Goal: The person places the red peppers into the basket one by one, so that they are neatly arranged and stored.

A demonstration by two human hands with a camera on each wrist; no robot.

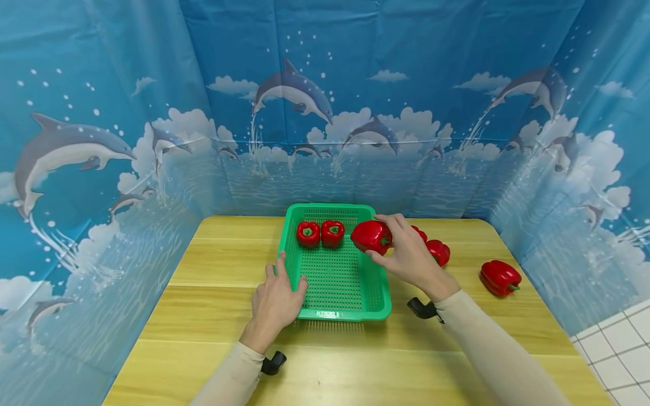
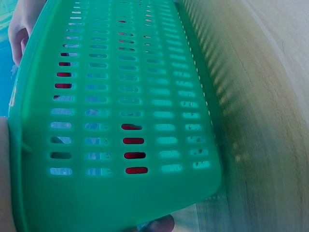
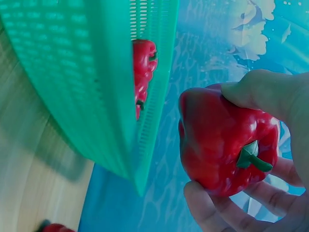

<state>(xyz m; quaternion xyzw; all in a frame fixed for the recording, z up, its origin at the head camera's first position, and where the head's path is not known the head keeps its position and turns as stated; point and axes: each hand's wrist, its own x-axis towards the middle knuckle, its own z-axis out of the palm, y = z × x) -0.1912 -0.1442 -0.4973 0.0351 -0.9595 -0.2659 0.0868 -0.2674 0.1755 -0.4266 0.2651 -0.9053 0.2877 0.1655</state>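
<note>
A red bell pepper (image 1: 370, 236) with a green stem is in my right hand (image 1: 408, 256), thumb and fingers spread around its sides. It is held up over the right rim of a green plastic basket (image 1: 374, 311). In the right wrist view the pepper (image 3: 212, 140) shows clear of the basket wall (image 3: 53, 63). My left hand (image 1: 276, 299) holds the basket's left side, thumb over the rim toward the inside. Two red bell peppers, one on the left (image 1: 308, 234) and another beside it (image 1: 332, 233), sit in the basket's far left part.
To the right of the basket, partly behind my right hand, a red pepper (image 1: 438, 252) and another (image 1: 419, 233) lie on the wooden table (image 1: 213, 316). One more pepper (image 1: 500, 278) lies near the table's right edge. A dolphin-print curtain (image 1: 325, 169) hangs behind.
</note>
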